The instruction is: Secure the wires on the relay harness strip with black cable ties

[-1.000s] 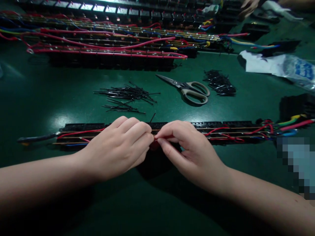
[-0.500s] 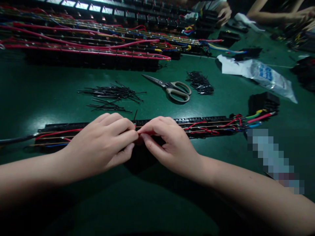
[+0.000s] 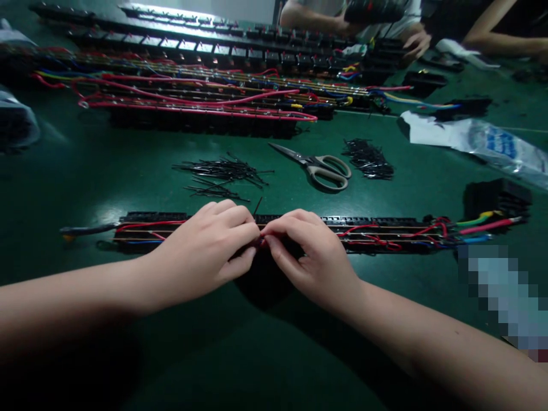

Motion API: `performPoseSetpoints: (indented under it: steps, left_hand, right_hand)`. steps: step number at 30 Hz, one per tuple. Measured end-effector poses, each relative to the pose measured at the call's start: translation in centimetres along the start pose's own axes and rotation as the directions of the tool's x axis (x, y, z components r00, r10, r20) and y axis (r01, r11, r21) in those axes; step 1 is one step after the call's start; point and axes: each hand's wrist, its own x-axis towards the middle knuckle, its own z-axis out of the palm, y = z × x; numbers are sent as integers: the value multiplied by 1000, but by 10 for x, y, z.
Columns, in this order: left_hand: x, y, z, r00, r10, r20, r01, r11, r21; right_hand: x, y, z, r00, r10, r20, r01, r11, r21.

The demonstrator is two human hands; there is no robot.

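Observation:
A long black strip (image 3: 411, 242) with red, blue and bare copper-coloured wires lies across the table in front of me. My left hand (image 3: 218, 242) bends over its middle, fingers closed and pressed together. From the other side my right hand (image 3: 310, 245) meets it, thumb and forefinger pinched at the left fingertips. A bit of red shows between the fingertips, but what they grip is mostly hidden. Just behind them a thin black cable tie (image 3: 258, 206) sticks up from the strip. The strip's middle is covered by both hands.
Beyond the strip lie loose cable ties (image 3: 225, 169), scissors (image 3: 317, 168) and another tie pile (image 3: 369, 158). Larger wired assemblies (image 3: 201, 103) fill the back. A plastic bag (image 3: 499, 142) and black connector (image 3: 496, 197) sit right. A co-worker's hand (image 3: 416, 43) is at the back.
The whole view has shifted, so the table and things appear further right and slightly lower. Both hands stay together at the strip's middle, with their grip nearly the same.

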Motion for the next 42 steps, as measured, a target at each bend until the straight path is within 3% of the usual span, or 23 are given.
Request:
performPoseSetpoints:
  steps: [5,10,17,31,42]
  left_hand:
    - [-3,6,1,988,-148,-39,141,981,-133]
    - [-10,2,5,989,-115,-91,98,980,-176]
    - [-12,0,8,981,-108,-164,83,985,-153]
    - [-9,-2,7,982,-102,-156,86,991,-107]
    - [-6,0,9,978,-164,-129,146,980,-138]
  right_hand:
    - [0,1,-1,999,-11,-32,12,999,33]
    - [-1,3,0,998,-28,-57,31,997,66]
    - [1,2,-4,1000,10,-5,-10,999,37]
    - [-1,3,-6,1000,12,24,-13,999,49]
    - [1,4,-5,999,-8,34,7,999,33]
